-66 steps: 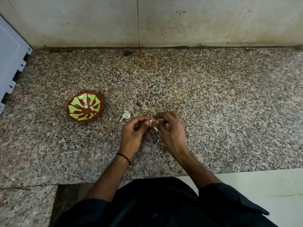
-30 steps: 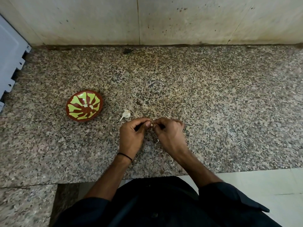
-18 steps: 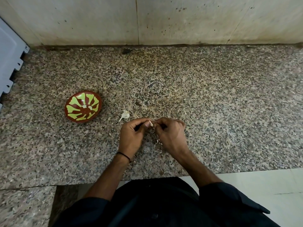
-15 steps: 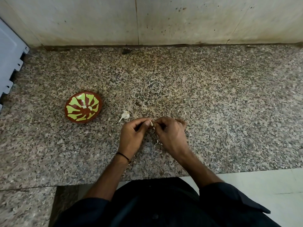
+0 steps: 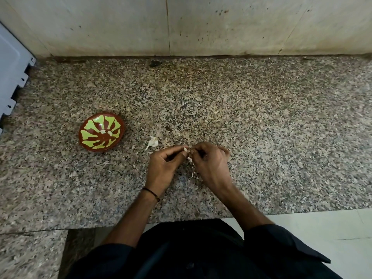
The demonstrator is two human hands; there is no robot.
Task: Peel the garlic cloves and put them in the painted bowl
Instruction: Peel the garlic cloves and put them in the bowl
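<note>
Garlic is seen in the form of one small pale clove [image 5: 185, 150], pinched between thumb and forefinger of the left hand [image 5: 163, 168] and also gripped by the curled fingers of the right hand [image 5: 211, 166]. Both hands are held close together just over the granite counter [image 5: 261, 127]. Strips of peel [image 5: 192, 175] are seen between the hands. The painted bowl [image 5: 101, 134] is set well to the left, apart from the hands, with a few pale pieces [image 5: 109, 133] held in it. A garlic stub [image 5: 152, 142] is found lying between bowl and left hand.
</note>
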